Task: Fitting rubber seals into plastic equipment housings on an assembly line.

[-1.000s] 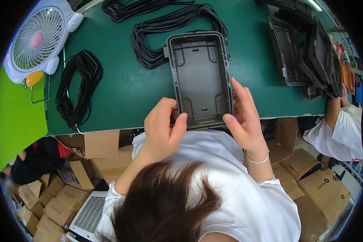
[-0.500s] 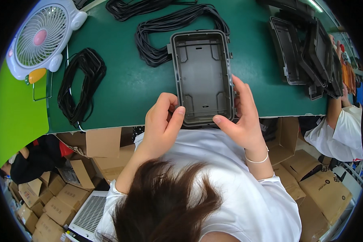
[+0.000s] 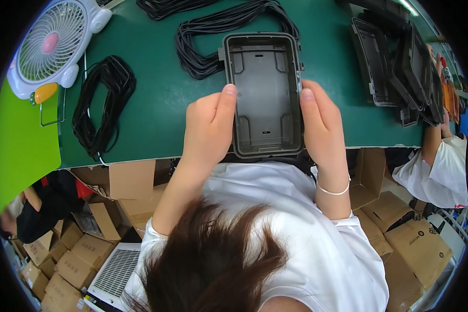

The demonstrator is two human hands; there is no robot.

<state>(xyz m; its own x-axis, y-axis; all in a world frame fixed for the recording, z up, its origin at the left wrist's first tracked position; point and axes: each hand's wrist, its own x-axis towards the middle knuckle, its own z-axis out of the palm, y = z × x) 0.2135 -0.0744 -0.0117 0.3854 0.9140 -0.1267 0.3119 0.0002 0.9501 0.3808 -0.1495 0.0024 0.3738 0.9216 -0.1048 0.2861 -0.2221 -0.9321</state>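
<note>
A worker's left hand (image 3: 209, 125) and right hand (image 3: 321, 122) clasp a grey rectangular plastic housing shell (image 3: 265, 93) by its long sides at the green table's (image 3: 156, 93) near edge, where an even two-sided grip looks best for keeping it level.

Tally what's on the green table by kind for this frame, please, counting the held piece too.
Grey plastic housing shell, held at its sides by the left hand and right hand: 1
Dark housing shells stacked at the right: several, overlapping, exact count unclear
Black cord bundles: 3
White desk fan: 1
Total: 5 countable things plus the stack
</note>
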